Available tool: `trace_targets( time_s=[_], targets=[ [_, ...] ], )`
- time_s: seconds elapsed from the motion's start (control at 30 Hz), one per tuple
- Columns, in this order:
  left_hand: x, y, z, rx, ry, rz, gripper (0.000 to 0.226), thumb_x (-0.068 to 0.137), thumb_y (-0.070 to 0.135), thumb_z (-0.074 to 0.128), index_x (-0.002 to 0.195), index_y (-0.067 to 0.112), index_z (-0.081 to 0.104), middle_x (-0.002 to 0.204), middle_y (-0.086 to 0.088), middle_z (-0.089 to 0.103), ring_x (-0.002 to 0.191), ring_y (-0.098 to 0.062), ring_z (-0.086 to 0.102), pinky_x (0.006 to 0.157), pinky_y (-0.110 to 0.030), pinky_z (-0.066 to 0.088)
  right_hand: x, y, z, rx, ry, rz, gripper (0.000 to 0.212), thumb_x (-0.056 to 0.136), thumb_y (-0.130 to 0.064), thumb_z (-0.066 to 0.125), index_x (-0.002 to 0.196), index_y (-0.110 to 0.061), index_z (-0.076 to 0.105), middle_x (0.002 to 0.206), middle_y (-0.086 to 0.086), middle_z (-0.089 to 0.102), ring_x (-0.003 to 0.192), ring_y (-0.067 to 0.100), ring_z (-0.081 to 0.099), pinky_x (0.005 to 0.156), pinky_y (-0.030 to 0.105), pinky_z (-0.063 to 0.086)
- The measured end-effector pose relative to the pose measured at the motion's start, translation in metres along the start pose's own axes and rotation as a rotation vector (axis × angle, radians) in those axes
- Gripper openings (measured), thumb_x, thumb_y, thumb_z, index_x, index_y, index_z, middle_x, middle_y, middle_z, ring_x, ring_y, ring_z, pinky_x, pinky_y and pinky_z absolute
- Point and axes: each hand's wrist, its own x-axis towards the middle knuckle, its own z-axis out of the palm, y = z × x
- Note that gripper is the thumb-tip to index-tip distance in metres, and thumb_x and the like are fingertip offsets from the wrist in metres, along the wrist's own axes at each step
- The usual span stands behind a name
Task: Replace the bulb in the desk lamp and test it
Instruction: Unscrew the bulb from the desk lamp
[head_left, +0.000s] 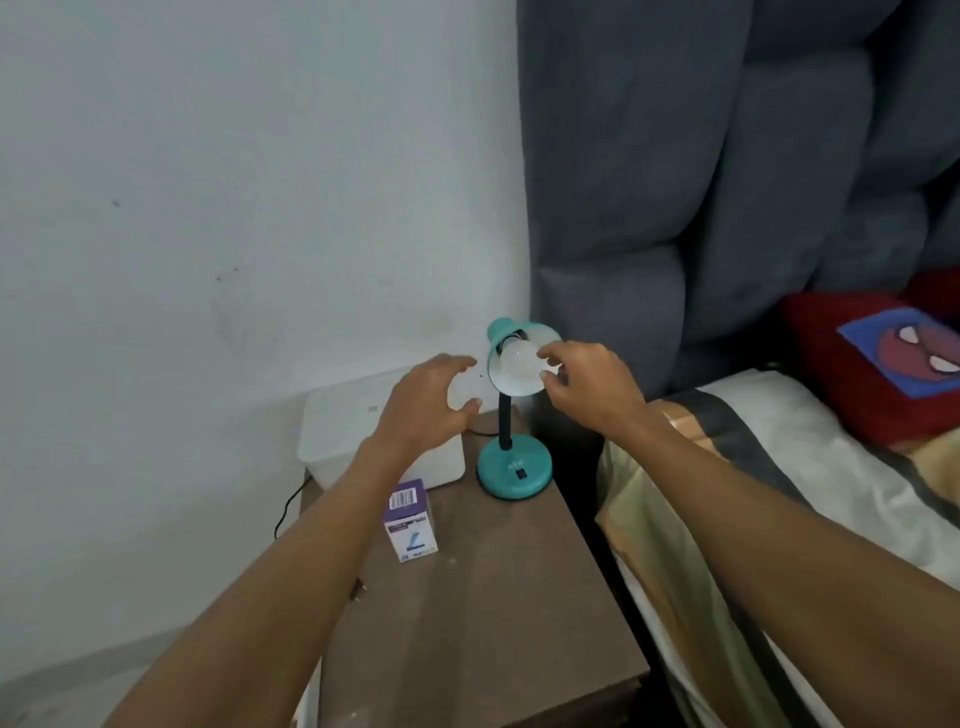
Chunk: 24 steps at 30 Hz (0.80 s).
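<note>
A teal desk lamp stands at the back right of a brown bedside table, its shade tilted towards me. A white bulb sits inside the shade. My right hand has its thumb and fingers on the bulb's right side. My left hand hovers just left of the shade with curled, spread fingers and holds nothing. A small purple and white bulb box stands upright on the table beneath my left forearm.
A white box-shaped device sits at the table's back left against the white wall, with a black cable hanging beside it. A bed with a striped blanket, a red pillow and a grey padded headboard lies right of the table.
</note>
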Motion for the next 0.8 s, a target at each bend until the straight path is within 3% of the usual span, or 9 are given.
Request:
trace_targets(
  time_s=[0.27, 0.33, 0.47, 0.7, 0.8],
  targets=[
    [0.055, -0.005, 0.027, -0.135, -0.125, 0.104, 0.108, 0.076, 0.033, 0.089, 0.161, 0.022, 0.025, 0.160, -0.002, 0.041, 0.141, -0.019, 0.044, 0.111, -0.031, 0.043, 0.035, 0.008, 0.029, 0.070, -0.013, -0.025, 0.049, 0.090, -0.028, 0.065, 0.137, -0.018, 0.056, 0.130, 0.006, 0.062, 0.106, 0.029, 0.064, 0.091, 0.043, 0.054],
    [0.059, -0.014, 0.037, -0.158, -0.157, 0.141, 0.113, 0.073, 0.032, 0.091, 0.163, 0.027, 0.022, 0.163, 0.001, 0.038, 0.144, -0.019, 0.043, 0.114, -0.037, 0.044, 0.037, 0.010, 0.038, 0.104, -0.001, -0.023, 0.049, 0.090, -0.029, 0.065, 0.137, -0.019, 0.056, 0.132, 0.005, 0.063, 0.105, 0.028, 0.065, 0.090, 0.043, 0.054],
    [0.060, -0.028, 0.049, -0.158, -0.167, 0.199, 0.115, 0.075, 0.025, 0.090, 0.163, 0.035, 0.017, 0.163, 0.001, 0.037, 0.143, -0.022, 0.045, 0.111, -0.045, 0.049, 0.035, 0.016, 0.046, 0.179, 0.013, -0.033, 0.053, 0.087, -0.036, 0.067, 0.136, -0.022, 0.054, 0.128, 0.002, 0.066, 0.101, 0.027, 0.068, 0.087, 0.044, 0.056],
    [0.067, -0.033, 0.054, -0.125, -0.129, 0.265, 0.105, 0.082, 0.030, 0.086, 0.164, 0.030, 0.021, 0.162, 0.000, 0.041, 0.141, -0.022, 0.049, 0.110, -0.045, 0.051, 0.034, 0.015, 0.054, 0.302, 0.036, -0.018, 0.061, 0.082, -0.043, 0.075, 0.136, -0.023, 0.052, 0.126, -0.002, 0.066, 0.084, 0.020, 0.071, 0.084, 0.042, 0.058],
    [0.069, -0.035, 0.053, -0.091, -0.134, 0.293, 0.104, 0.082, 0.030, 0.086, 0.164, 0.029, 0.022, 0.161, -0.002, 0.042, 0.139, -0.025, 0.050, 0.109, -0.046, 0.051, 0.036, 0.015, 0.058, 0.249, 0.057, -0.032, 0.062, 0.084, -0.038, 0.076, 0.138, -0.018, 0.053, 0.129, 0.003, 0.066, 0.096, 0.026, 0.069, 0.086, 0.045, 0.057]
  ],
)
